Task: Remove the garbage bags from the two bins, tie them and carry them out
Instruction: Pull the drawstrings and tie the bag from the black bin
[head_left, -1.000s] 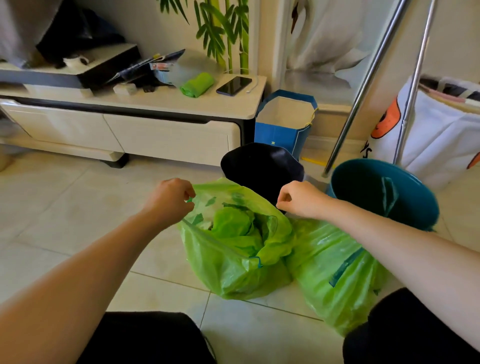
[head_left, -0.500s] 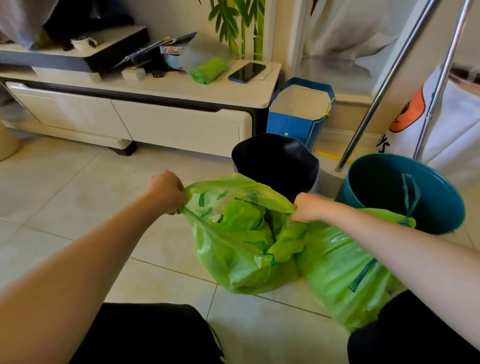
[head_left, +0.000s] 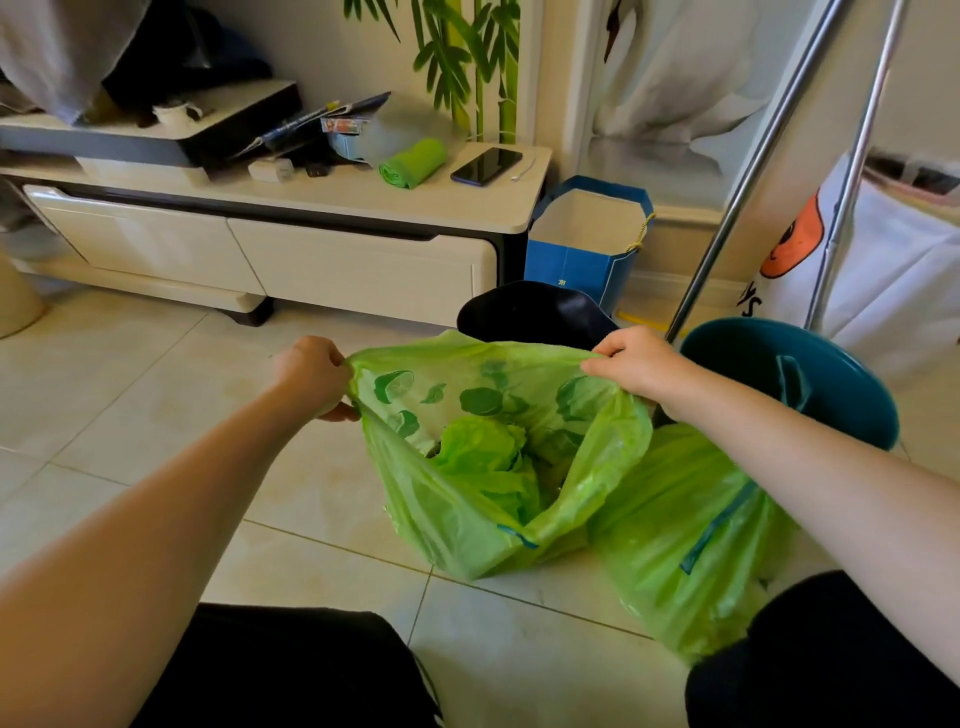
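A green garbage bag (head_left: 457, 519) stands on the tile floor in front of me, its mouth stretched wide. My left hand (head_left: 311, 374) grips the left side of its rim and my right hand (head_left: 634, 364) grips the right side. Crumpled green plastic lies inside. A second green garbage bag (head_left: 685, 545) lies on the floor to its right, under my right forearm. Behind them stand a black bin (head_left: 535, 312) and a teal bin (head_left: 810, 374), both without these bags.
A cream TV cabinet (head_left: 363, 270) runs along the back, with a roll of green bags (head_left: 413, 163) and a phone (head_left: 485, 165) on top. A blue paper bag (head_left: 587, 244) stands by the wall. Metal rack poles (head_left: 737, 208) and a white laundry bag (head_left: 883, 270) stand at right.
My hands have moved apart and upward, pulling the front bag's mouth from bunched to wide open. The view has come closer to the bags.
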